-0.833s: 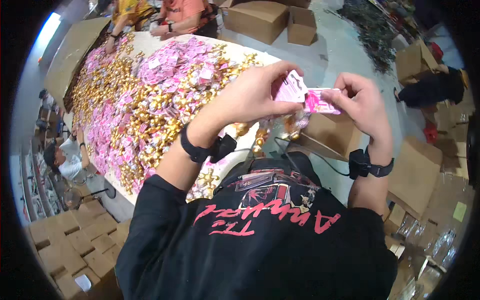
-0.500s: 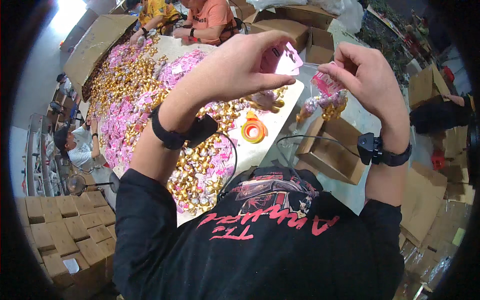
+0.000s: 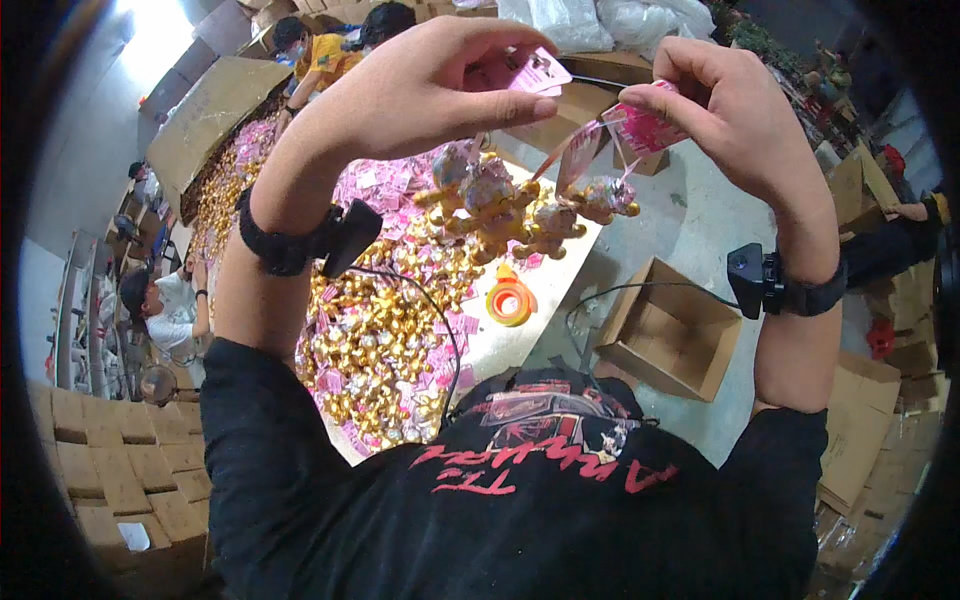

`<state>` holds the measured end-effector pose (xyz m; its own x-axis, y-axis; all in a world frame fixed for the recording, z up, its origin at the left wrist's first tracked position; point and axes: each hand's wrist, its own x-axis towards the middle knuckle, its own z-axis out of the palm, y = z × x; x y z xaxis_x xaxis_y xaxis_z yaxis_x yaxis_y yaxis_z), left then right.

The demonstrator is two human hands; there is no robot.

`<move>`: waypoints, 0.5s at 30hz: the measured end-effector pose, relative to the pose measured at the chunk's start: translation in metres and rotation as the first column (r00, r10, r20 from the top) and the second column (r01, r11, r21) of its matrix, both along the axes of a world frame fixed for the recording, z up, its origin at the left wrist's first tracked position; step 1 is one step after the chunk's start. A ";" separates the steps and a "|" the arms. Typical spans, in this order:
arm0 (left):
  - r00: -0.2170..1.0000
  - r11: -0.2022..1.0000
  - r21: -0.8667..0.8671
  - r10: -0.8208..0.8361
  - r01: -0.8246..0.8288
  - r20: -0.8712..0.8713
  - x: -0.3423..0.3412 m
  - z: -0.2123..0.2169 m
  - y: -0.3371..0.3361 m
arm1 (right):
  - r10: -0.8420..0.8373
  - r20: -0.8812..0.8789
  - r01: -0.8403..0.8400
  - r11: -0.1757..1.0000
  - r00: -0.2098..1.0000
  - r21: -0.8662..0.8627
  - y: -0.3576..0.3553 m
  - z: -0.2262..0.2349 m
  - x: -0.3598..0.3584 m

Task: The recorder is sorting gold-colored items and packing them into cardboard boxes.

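Observation:
Both of my hands are raised over the table's near right corner. Between the thumb and fingers of my left hand (image 3: 430,85) is a small bunch of pink cards (image 3: 538,72). My right hand (image 3: 725,115) pinches another pink card (image 3: 648,125). Several shiny gold figurines (image 3: 515,215) with silvery, iridescent parts dangle below and between the hands, some by clear strips. Which card each figurine hangs from I cannot tell. My left fingertips are partly hidden behind the cards.
A heap of gold figurines and pink cards (image 3: 385,320) covers much of the table. Rolls of orange-yellow tape (image 3: 510,302) lie near its edge. An open cardboard box (image 3: 675,330) stands at the right. Other people sit at the far and left sides. Stacked cartons (image 3: 130,450) fill the lower left.
Both hands have risen and moved slightly apart. The gold figurines, earlier mostly below the right hand and partly behind the left, now hang in the gap between them.

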<state>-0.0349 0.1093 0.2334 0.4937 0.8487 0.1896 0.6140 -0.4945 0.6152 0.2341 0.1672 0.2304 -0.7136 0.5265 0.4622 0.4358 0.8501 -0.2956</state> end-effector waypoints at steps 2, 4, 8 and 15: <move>0.999 0.999 -0.039 -0.010 0.011 0.034 -0.001 0.008 -0.002 | -0.005 0.005 0.005 1.000 1.000 -0.025 0.000 0.006 0.002; 0.997 0.996 -0.046 -0.071 0.072 0.021 -0.003 0.017 -0.001 | 0.025 -0.068 -0.029 0.998 0.997 -0.060 0.001 0.009 0.004; 0.999 0.985 -0.169 -0.035 0.034 -0.001 -0.001 0.034 -0.001 | 0.076 -0.042 -0.079 0.994 0.996 -0.077 0.005 0.023 0.015; 0.995 0.995 0.024 -0.101 0.101 0.007 -0.001 0.045 -0.007 | 0.102 0.017 -0.102 0.995 0.995 -0.003 -0.013 0.054 0.025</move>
<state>-0.0363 0.1022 0.2783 0.5748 0.7900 0.2133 0.5556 -0.5681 0.6071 0.2589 0.1546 0.2842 -0.7715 0.4516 0.4482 0.3517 0.8897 -0.2911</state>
